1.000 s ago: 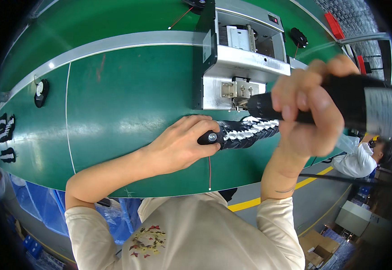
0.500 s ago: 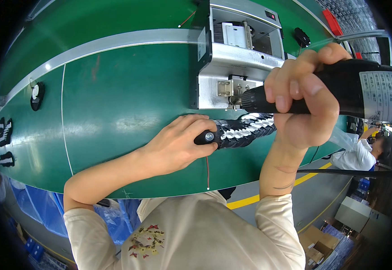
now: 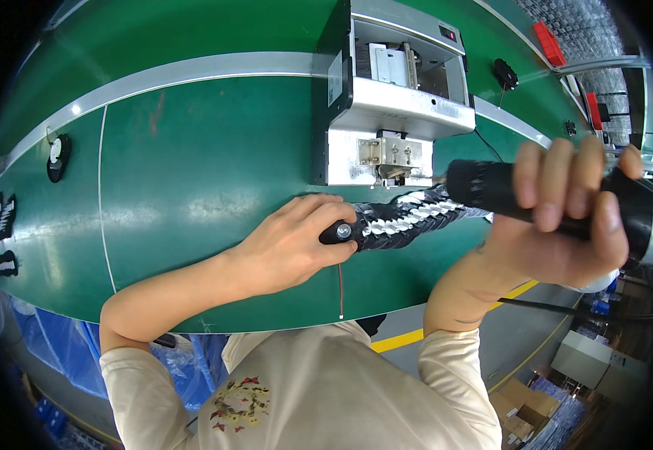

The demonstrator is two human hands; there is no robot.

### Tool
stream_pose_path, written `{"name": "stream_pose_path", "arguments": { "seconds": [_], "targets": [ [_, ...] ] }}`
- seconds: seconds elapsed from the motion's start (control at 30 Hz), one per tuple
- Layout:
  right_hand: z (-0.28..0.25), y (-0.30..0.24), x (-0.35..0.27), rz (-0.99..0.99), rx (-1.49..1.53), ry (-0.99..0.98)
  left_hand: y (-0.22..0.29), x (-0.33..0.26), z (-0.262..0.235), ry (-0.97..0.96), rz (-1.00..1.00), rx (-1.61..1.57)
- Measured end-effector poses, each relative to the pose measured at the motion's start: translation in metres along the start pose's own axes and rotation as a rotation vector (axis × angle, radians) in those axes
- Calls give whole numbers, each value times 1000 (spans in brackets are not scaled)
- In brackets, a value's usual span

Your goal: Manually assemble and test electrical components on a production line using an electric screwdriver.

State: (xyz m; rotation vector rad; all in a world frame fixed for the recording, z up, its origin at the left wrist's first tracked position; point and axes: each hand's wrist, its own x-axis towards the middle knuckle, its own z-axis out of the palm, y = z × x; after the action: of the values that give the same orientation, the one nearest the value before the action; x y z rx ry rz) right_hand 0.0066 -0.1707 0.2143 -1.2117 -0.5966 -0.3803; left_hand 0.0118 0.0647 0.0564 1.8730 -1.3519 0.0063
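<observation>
My left hand (image 3: 289,238) rests on the green table (image 3: 206,142), its fingers closed round the black rounded end of a jointed black-and-white segmented piece (image 3: 401,223). A round metal screw head (image 3: 344,231) shows in that end, between thumb and fingers. From beneath it a thin red wire (image 3: 341,289) with a small white plug runs toward the table's front edge. My right hand (image 3: 567,202), slightly blurred, grips a black electric screwdriver (image 3: 484,184). The tool lies nearly level, its tip pointing left beside the metal front of a screw feeder (image 3: 416,116), above the segmented piece.
A black cable (image 3: 552,306) trails from the screwdriver's side. Small black parts lie at the left (image 3: 58,157) and far right (image 3: 505,73). Black-and-white segmented pieces (image 3: 0,217) sit at the far left edge. Red bins (image 3: 549,43) stand at back right; cartons (image 3: 525,405) are on the floor.
My right hand has drawn the screwdriver to the right, away from the feeder's front, uncovering the metal block there. The left hand keeps its hold on the segmented piece.
</observation>
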Motion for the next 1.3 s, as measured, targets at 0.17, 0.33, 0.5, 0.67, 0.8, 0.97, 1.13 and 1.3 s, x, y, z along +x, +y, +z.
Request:
{"name": "stream_pose_path", "arguments": {
  "seconds": [0.17,0.33,0.5,0.67,0.8,0.97,1.13,1.3],
  "targets": [
    [-17,-13,36,-216,2,320,2,2,-2,-6,-2,-14],
    [-38,14,53,-200,-237,446,2,2,-1,11,1,-21],
    [-17,-15,23,-174,2,288,-1,-2,1,19,2,3],
    [12,6,-3,-65,-187,137,-2,-1,0,7,20,10],
    [16,33,-9,-7,-188,154,-1,-1,-1,4,17,15],
    [22,46,-5,40,-275,187,-1,-1,1,26,28,21],
    [33,36,-13,60,-314,104,-3,-2,2,44,31,9],
    [34,29,-44,78,-180,15,-5,-6,4,58,35,23]
  ]
}}
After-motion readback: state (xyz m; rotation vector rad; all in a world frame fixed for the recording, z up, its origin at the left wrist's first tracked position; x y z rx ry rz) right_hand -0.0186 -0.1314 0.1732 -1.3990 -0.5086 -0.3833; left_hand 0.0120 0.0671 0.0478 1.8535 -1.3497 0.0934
